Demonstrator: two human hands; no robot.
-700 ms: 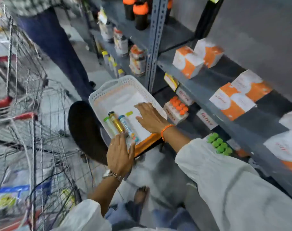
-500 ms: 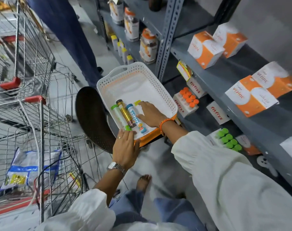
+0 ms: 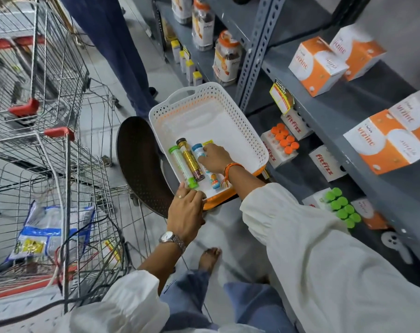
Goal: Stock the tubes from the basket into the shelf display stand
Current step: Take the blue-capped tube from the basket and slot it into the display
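Observation:
A white perforated basket [image 3: 247,135] rests on a dark round stool. Inside lie a green-capped tube [image 3: 181,164], a gold tube [image 3: 191,162], a blue-capped tube [image 3: 199,150] and a yellow tube [image 3: 208,142] mostly under my fingers. My right hand [image 3: 213,157] lies on the blue and yellow tubes with fingers curling around them. My left hand [image 3: 186,213] grips the basket's near rim. On the lower shelf stand display stands with orange-capped tubes [image 3: 284,141] and green-capped tubes [image 3: 341,209].
Wire shopping trolleys [image 3: 48,121] crowd the left, one holding a blue and white bag [image 3: 50,229]. Another person's dark trouser leg [image 3: 117,44] stands behind the basket. Orange and white boxes [image 3: 317,66] sit on the grey shelf [image 3: 343,109]; jars [image 3: 227,58] stand further back.
My right hand has slid left from the basket floor onto the blue and yellow tubes and its fingers have curled. The left hand stays on the rim. The camera has tilted down.

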